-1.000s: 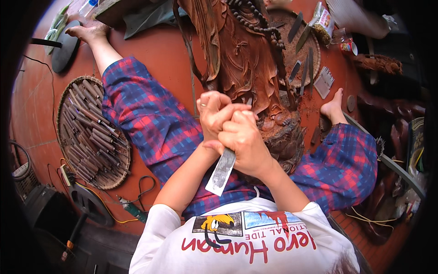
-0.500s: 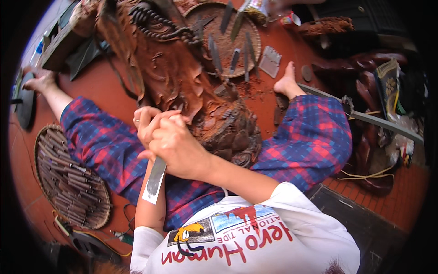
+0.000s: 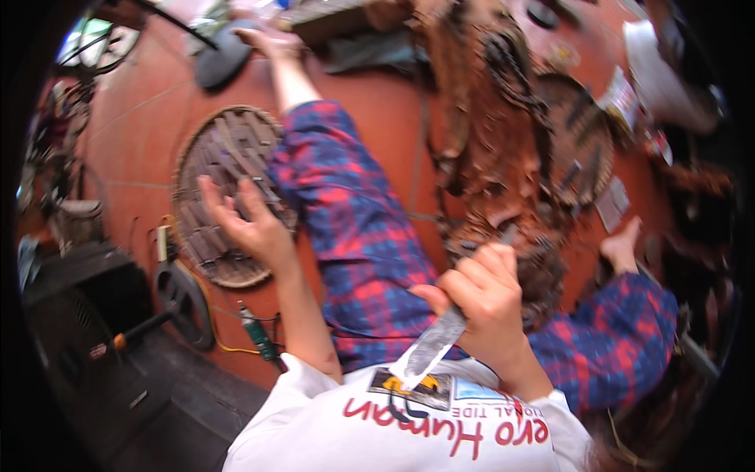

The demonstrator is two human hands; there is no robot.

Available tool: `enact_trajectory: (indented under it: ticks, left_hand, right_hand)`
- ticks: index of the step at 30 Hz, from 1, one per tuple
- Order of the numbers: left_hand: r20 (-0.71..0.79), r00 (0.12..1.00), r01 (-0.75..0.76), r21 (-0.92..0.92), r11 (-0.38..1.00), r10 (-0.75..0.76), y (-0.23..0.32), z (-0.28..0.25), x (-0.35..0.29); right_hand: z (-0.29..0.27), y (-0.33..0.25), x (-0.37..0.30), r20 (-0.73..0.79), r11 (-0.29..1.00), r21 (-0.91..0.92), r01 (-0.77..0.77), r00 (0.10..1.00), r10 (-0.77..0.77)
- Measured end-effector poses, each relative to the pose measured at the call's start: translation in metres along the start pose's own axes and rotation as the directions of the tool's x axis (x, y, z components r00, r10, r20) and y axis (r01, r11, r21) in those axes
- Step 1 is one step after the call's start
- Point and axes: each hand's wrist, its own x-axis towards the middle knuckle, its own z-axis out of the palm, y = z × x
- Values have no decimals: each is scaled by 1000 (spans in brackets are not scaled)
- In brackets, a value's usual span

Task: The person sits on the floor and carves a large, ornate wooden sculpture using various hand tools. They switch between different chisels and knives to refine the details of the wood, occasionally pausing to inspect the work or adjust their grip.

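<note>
Above the basket's edge (image 3: 237,282), left hand (image 3: 259,234) hangs free

Your flat, strip-shaped tool (image 3: 432,346) shows mottled grey and white; your loose cloth trousers (image 3: 358,224) show red-and-blue plaid.

The long, flat grey strip with a white end (image 3: 431,348) looks patchy and scuffed; its stuff is hard to tell. The tall reddish-brown carved wooden figure (image 3: 503,177) is bumpy. The round tan woven tray (image 3: 238,283) looks rough, and its thin brown sticks (image 3: 245,149) look like dull wood. The red tile floor (image 3: 134,145) is smooth. The blue-and-red checked trousers (image 3: 354,212) are dull cloth.
</note>
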Motion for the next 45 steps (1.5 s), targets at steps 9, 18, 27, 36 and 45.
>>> enact_trajectory:
  ticks: [9,18,27,36,45]
  left_hand:
    - [735,635,-257,492,832,-238,4,-30,-156]
    - [712,684,-169,366,915,-158,13,-68,-180]
    - [735,664,-265,406,875,-140,17,-38,-164]
    - [755,655,-373,367,852,-39,16,-6,-152]
    - [787,617,-456,338,823,19,16,10,-152]
  right_hand:
    - [22,-26,-18,306,990,95,103,944,-128]
    - [6,-30,-30,522,1000,23,-7,853,-6]
    - [-27,-5,-7,316,910,296,-291,929,195]
    - [-91,44,-27,54,674,614,-411,874,483]
    - [-130,122,-34,-391,599,773,-207,588,708]
